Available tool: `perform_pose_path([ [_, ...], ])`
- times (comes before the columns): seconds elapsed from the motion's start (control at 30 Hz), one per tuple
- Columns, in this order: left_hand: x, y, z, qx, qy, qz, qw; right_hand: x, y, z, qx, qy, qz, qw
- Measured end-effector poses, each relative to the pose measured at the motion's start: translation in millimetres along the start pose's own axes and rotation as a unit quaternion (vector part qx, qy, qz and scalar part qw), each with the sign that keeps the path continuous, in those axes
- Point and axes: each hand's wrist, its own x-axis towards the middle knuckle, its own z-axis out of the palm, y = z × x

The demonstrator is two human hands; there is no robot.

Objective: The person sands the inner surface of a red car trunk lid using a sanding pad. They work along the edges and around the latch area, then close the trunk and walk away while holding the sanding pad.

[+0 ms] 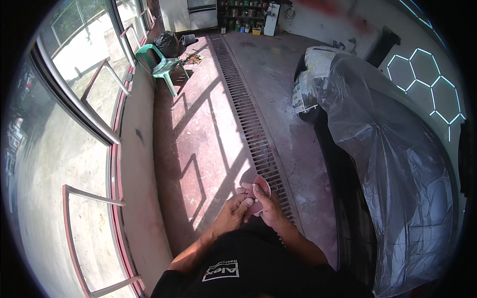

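Observation:
In front of my body, a pinkish-red piece of sandpaper (262, 185) with a pale edge is bent between my two hands. My left hand (232, 213) has its thumb and fingers closed on the lower part of it. My right hand (270, 209) pinches the upper part, thumb lying along the red face. The hands touch or nearly touch each other, and some of my fingertips are hidden behind the sheet.
To the right stands a car body (355, 198) under clear plastic sheeting (387, 164). A floor grate (243, 99) runs ahead of me. Windows with a metal rail (94, 196) line the left. Farther off are a green plastic chair (161, 67), a black bag (167, 43) and shelves with cans (243, 17).

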Motion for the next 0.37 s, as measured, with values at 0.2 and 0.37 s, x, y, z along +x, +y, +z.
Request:
perform_pose_path([
  [0.2,198,64,-146,0.051,-0.058,-0.065,0.995,250,-65,-14,-0.026,-0.024,-0.038,0.999],
  [0.37,375,96,-270,0.007,0.019,-0.063,0.998,487,-116,-18,0.04,-0.061,-0.021,0.997],
])
